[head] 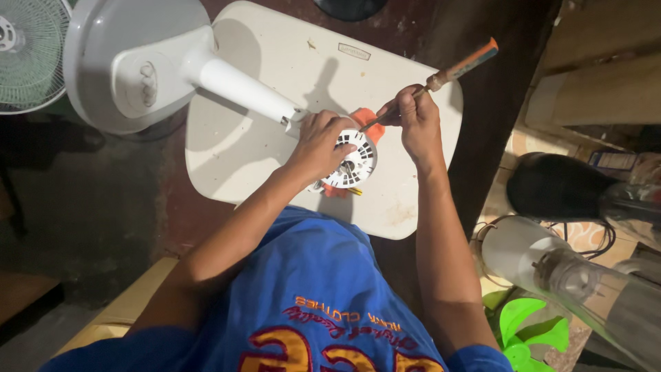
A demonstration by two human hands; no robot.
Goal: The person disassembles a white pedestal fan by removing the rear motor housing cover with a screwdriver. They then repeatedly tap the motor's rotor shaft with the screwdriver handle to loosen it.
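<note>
So the fan motor, white vented housing with an orange part peeking out behind it, sits right in the middle of the action, lying on a cream board that's resting on the dark tabletop. The left hand is clamped over the near-left side of the motor, fingers wrapped on the housing to pin it down. The right hand, just right of the motor, is closed around a screwdriver with an orange handle, shaft angled down so the tip meets the motor's upper edge. Honestly the risk I see: that tip is aimed pretty much toward the left-hand fingers, so if it slips out of the screw or slot it could jab them or gouge the plastic vents. The motor is only held by hand, nothing clamped, so a hard twist could spin it or skid it across the smooth board. Left of the motor and further out, the white fan stand lies tipped over, its neck pointing at the motor, so any wires between them could get yanked.
</note>
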